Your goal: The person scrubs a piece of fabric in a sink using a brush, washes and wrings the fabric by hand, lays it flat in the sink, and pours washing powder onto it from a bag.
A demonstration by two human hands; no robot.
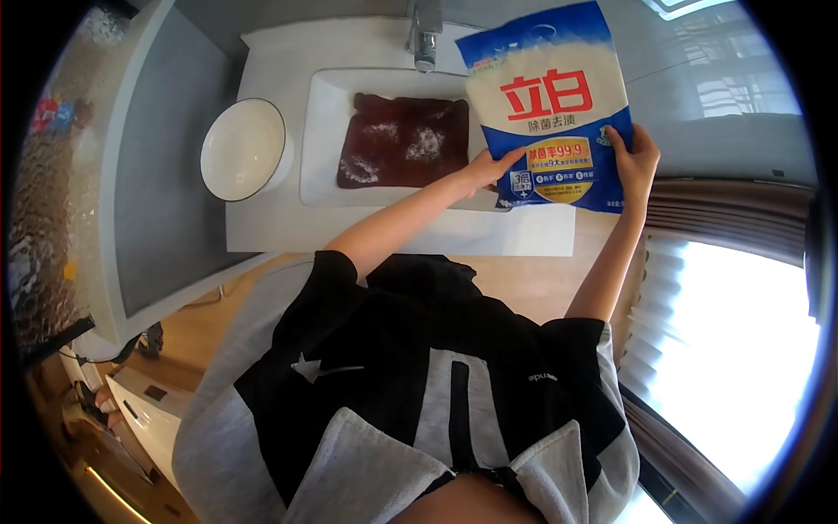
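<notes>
Both my hands hold a blue and white bag of washing powder (550, 105) upright over the right end of the sink. My left hand (484, 172) grips its lower left edge, with the thumb on the front. At the right edge, my right hand (635, 162) is closed on the bag, thumb in front and fingers mostly behind. A dark red cloth (375, 153) lies spread in the white sink (319, 179), with patches of white powder (426, 144) on it. Whether the bag's top is open cannot be seen.
A metal faucet (425, 39) rises behind the sink. On the white counter (288, 229), to the left, stands a white basin (244, 148) with a dark rim. A grey wall panel (175, 175) borders the left side; a curtained window (724, 341) is at right.
</notes>
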